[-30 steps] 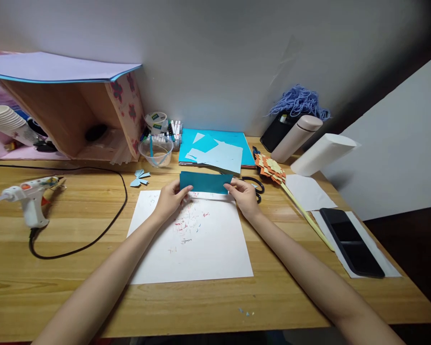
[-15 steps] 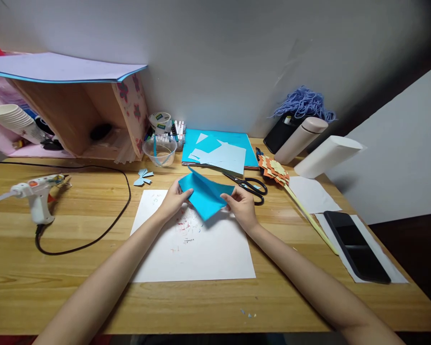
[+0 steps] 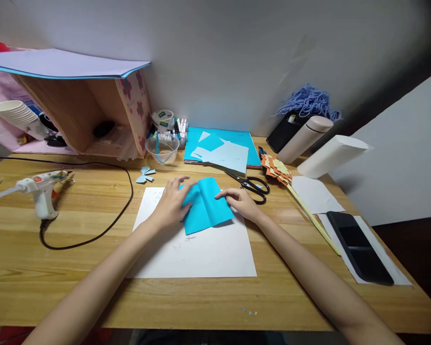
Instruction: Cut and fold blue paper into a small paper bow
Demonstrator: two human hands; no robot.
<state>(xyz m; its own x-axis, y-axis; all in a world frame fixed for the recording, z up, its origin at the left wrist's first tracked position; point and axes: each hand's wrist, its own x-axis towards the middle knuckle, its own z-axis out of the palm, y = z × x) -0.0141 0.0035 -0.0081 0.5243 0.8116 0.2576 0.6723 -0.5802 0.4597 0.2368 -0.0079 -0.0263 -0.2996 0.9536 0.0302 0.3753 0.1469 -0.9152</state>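
Observation:
A square of bright blue paper (image 3: 210, 211) with a crease down its middle lies over a white sheet (image 3: 215, 258) marked with small coloured strokes. My left hand (image 3: 172, 201) is at its left edge, fingers apart, the thumb near the paper. At the right edge, my right hand (image 3: 242, 203) keeps hold of the paper with its fingertips; part of that grip is hidden. Black-handled scissors (image 3: 256, 187) lie just beyond my right hand. Cut light-blue paper pieces (image 3: 145, 175) rest behind my left hand.
A glue gun (image 3: 43, 191) with a looped black cord stands at left. Toward the wall are an open box (image 3: 134, 110), a clear plastic bowl (image 3: 162, 149) and a blue folder (image 3: 251, 148) under paper scraps. A paper flower (image 3: 276, 168), bottle (image 3: 305, 139) and phone (image 3: 359, 247) are at right.
The blue paper has come down and turned, its fold opening flatter on the white sheet. My left fingers have loosened and spread; the view has shifted slightly.

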